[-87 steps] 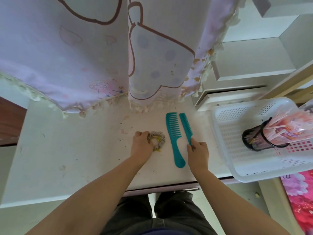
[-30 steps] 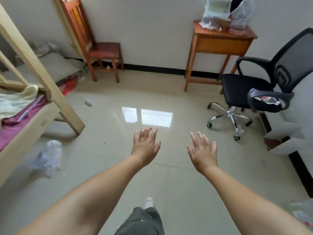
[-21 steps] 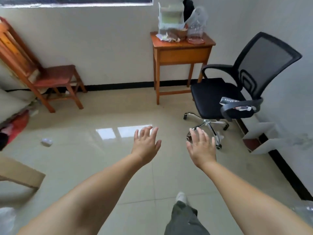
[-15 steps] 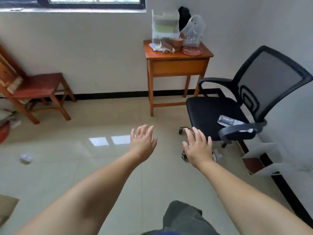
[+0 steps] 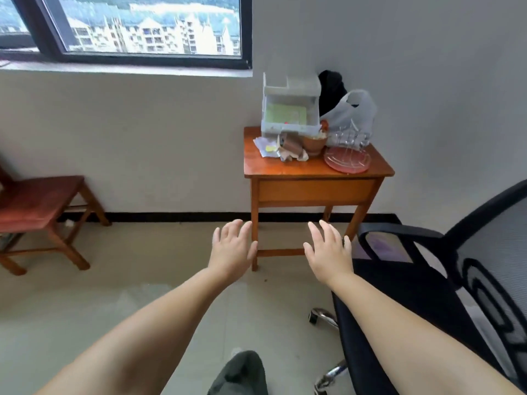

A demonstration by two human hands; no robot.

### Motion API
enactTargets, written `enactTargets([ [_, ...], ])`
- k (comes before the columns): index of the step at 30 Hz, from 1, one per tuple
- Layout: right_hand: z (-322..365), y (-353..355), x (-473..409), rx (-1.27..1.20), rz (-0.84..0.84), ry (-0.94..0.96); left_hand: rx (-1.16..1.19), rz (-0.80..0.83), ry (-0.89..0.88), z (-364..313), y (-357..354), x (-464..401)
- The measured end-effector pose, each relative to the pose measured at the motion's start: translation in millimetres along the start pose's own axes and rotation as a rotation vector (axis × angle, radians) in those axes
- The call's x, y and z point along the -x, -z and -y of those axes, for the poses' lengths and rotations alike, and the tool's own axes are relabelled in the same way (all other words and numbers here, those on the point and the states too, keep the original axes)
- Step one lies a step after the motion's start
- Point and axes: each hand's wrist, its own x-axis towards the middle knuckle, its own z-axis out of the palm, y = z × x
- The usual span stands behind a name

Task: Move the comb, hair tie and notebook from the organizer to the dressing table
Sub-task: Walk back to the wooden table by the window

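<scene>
Pale floor tiles (image 5: pixel 85 303) stretch ahead of me to a white wall with a dark-framed window (image 5: pixel 137 29) high on the left. Against that wall stands a small wooden desk (image 5: pixel 313 178), and on its top sits a white organizer (image 5: pixel 289 109) with something pale green inside that may be the notebook (image 5: pixel 286 114); I cannot tell for sure from this far off. Beside the organizer are a white plastic bag (image 5: pixel 352 112), a brown bowl (image 5: pixel 314 143), some crumpled paper (image 5: pixel 268 146) and a round pink tray (image 5: pixel 347 160). Both my arms reach forward over the floor, well short of the desk. My left hand (image 5: pixel 232 249) is spread flat, fingers apart, holding nothing. My right hand (image 5: pixel 328 252) is spread the same way and carries nothing. A black mesh office chair (image 5: pixel 445 280) stands just beside my right arm, and a red wooden chair (image 5: pixel 40 206) is by the wall on my left. I see no comb or hair tie from here.
</scene>
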Motion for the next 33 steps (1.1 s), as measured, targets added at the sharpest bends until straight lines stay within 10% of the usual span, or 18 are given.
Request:
enactTargets([
  [18,-19.1,46.1,-475.1,-0.383,-0.153,0.016,0.418,-0.079,0.145,-9.5,2.1,-467.3],
  [33,-21.8,35.1,-612.5,-0.695,0.165,-0.498,0.591,-0.066,0.074,7.9,-24.8,-530.8],
])
